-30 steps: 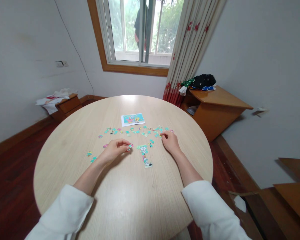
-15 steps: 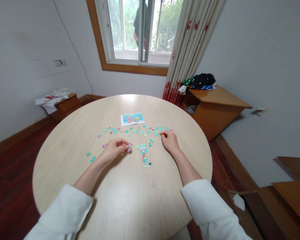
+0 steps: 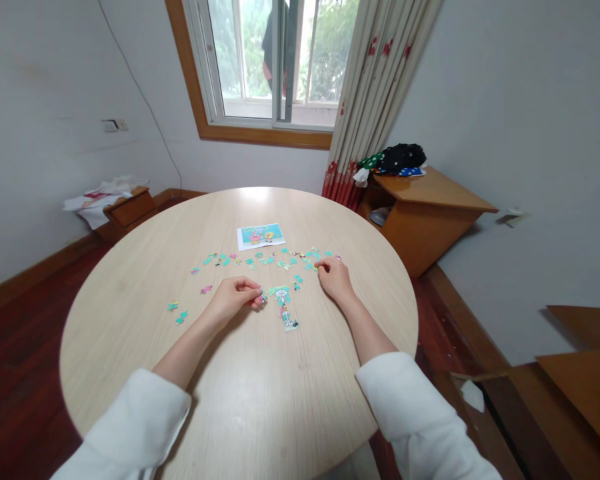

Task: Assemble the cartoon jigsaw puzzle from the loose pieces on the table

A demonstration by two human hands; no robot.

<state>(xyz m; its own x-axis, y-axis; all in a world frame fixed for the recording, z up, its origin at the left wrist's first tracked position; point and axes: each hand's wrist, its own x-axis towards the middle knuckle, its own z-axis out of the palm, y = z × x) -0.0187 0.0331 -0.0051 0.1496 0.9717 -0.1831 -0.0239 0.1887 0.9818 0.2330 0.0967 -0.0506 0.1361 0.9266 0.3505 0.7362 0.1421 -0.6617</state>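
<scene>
My left hand (image 3: 234, 299) is closed in a pinch on a small pink and teal puzzle piece (image 3: 263, 297), just left of the joined part of the jigsaw (image 3: 283, 308). That part is a narrow upright strip with a wider top, showing a pale cartoon figure. My right hand (image 3: 334, 277) is curled over the right end of a band of loose puzzle pieces (image 3: 253, 261). Its fingertips are together at a yellow-green piece; whether they grip it is hidden. Two joined-looking teal pieces (image 3: 297, 283) lie between the hands.
A printed reference picture (image 3: 261, 236) lies beyond the pieces on the round wooden table (image 3: 240, 413). Further pieces (image 3: 181, 317) rest at the left, with a pink one (image 3: 207, 289) near my left wrist. A wooden cabinet (image 3: 425, 220) with cloths stands behind right.
My left hand has moved slightly right with its piece, closer to the joined strip. My right hand stays at the loose pieces, its fingers a little more curled. The view has shifted slightly.
</scene>
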